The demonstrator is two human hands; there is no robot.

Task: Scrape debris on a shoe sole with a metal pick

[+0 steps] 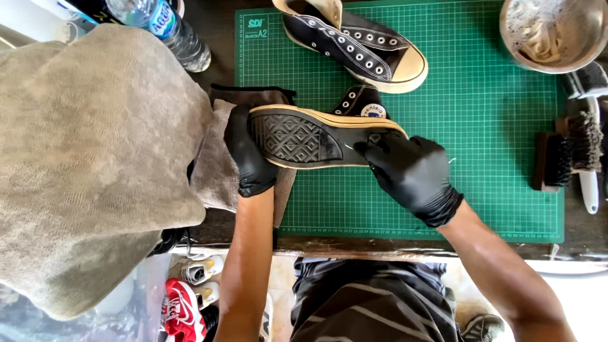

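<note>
Sneaker position: the black high-top sneaker (316, 136) lies on its side at centre frame, sole facing the camera, held between both hands above the green cutting mat (481, 139).
Left hand (248, 155): black-gloved, its grip wrapped around the toe end, fingers curled on the sole's edge.
Right hand (415, 171): black-gloved, fingers pressed together at the heel end, pinching something thin against the sole; what it is cannot be told.
Sneaker look: black diamond-patterned tread, tan rubber rim, round ankle patch.
Under it: a grey towel (218, 168) on the surface.
Around: a second sneaker (354, 44) at upper centre, brushes (567, 155) at right, a metal bowl (554, 31) at upper right, a water bottle (168, 28) at upper left.
</note>
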